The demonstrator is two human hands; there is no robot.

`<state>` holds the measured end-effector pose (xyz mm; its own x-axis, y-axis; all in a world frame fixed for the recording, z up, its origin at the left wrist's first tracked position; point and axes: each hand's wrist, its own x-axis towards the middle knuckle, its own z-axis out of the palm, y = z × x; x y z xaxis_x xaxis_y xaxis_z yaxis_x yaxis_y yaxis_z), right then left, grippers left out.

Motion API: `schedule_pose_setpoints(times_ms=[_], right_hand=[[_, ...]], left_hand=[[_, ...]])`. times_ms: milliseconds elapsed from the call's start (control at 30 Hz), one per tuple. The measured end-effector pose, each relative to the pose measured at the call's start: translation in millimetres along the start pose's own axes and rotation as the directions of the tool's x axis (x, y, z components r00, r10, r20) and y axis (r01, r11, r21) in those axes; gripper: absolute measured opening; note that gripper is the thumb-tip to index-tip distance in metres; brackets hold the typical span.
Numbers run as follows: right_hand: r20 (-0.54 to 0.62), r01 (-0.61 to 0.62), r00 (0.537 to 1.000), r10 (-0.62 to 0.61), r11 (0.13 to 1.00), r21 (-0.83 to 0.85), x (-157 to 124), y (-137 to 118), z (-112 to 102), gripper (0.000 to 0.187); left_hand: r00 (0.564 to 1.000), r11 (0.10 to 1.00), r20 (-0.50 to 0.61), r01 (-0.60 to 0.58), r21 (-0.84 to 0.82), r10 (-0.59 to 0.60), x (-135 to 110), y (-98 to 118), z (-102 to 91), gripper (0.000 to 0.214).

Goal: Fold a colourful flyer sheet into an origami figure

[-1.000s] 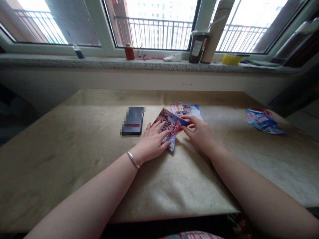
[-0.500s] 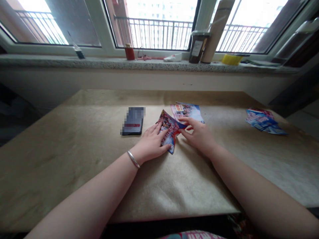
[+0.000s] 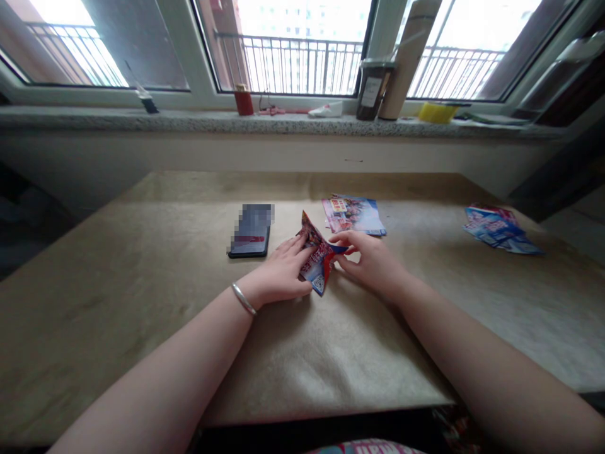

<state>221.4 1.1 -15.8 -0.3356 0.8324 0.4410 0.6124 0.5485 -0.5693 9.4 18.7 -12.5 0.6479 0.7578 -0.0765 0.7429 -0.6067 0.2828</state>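
Observation:
A colourful printed leaflet, partly folded with its edges lifted, lies on the table between both hands. My left hand rests over its left part, fingers stretched out and pressing it down; a silver bangle circles that wrist. On the other side my right hand pinches the leaflet's raised right corner between thumb and fingers. Just behind the right hand lies a small stack of similar leaflets. The leaflet's far left part is covered by the left fingers.
A dark phone, its screen blurred, lies left of the hands. Several blue and red folded papers are piled at the table's right. Along the windowsill stand a red container, a dark jar and a yellow tape roll.
The right hand has drawn the leaflet's right corner a little to the left, so more of its red underside shows. My left hand has slid slightly left on it.

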Motion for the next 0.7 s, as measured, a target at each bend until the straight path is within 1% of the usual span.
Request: schedule_pose_setpoints(times_ms=[133, 200, 367, 533, 633, 700], right_hand=[[-0.009, -0.062, 0.998, 0.064, 0.989, 0.138, 0, 4, 2, 0.027], [-0.018, -0.108, 0.993, 0.113, 0.977, 0.182, 1, 5, 3, 0.025], [-0.047, -0.197, 0.976, 0.211, 0.957, 0.211, 2, 7, 4, 0.024], [-0.137, -0.232, 0.952, 0.276, 0.935, 0.269, 3, 10, 4, 0.029], [-0.16, -0.257, 0.935, 0.316, 0.917, 0.306, 3, 11, 3, 0.031], [-0.17, -0.256, 0.933, 0.316, 0.919, 0.301, 4, 9, 2, 0.031]], left_hand=[[0.995, 0.996, -0.086, -0.056, -0.068, 0.05, -2, -6, 2.5, 0.072], [0.99, 0.991, -0.123, -0.086, -0.1, 0.073, -3, -7, 3.6, 0.073], [0.99, 0.991, -0.108, -0.099, -0.095, 0.088, -4, -6, 3.5, 0.088], [0.985, 0.988, -0.128, -0.125, -0.095, 0.112, -3, -8, 4.1, 0.098], [0.981, 0.986, -0.157, -0.13, -0.104, 0.113, -4, -6, 3.8, 0.105], [0.973, 0.985, -0.203, -0.133, -0.11, 0.109, -4, -5, 4.0, 0.103]])
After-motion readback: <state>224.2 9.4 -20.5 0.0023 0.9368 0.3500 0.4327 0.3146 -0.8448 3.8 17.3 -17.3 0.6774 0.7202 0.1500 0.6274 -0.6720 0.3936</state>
